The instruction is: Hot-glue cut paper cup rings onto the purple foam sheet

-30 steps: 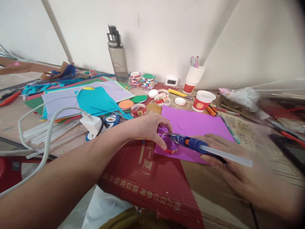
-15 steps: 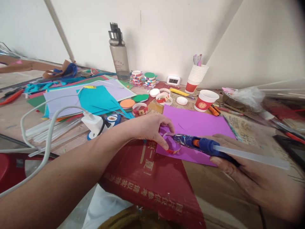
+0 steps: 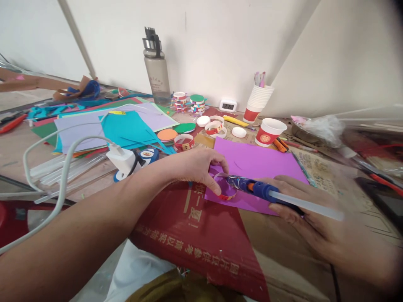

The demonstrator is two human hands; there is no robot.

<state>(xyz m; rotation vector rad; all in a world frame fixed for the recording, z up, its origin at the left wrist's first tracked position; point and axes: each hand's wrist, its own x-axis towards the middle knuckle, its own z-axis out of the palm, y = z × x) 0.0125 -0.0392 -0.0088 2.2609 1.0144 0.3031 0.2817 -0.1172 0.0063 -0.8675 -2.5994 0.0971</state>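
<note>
We've got our left hand [image 3: 197,167] pinching a small paper ring [image 3: 225,189], thumb on the near side and fingers curled over the far rim, holding it down on the purple sheet [image 3: 261,161]. The ring sits at the sheet's near left corner, right by the edge of the red cardboard [image 3: 195,235]. Our right hand [image 3: 310,218] is wrapped around a blue glue gun [image 3: 252,187], fingers closed on its body, with the nozzle poking into the ring and a clear glue stick [image 3: 308,205] jutting out the back. Behind the sheet there's a red and white paper cup [image 3: 269,131], a stack of cups [image 3: 258,102], more finished rings [image 3: 183,142] and a water bottle [image 3: 155,71] by the wall.
</note>
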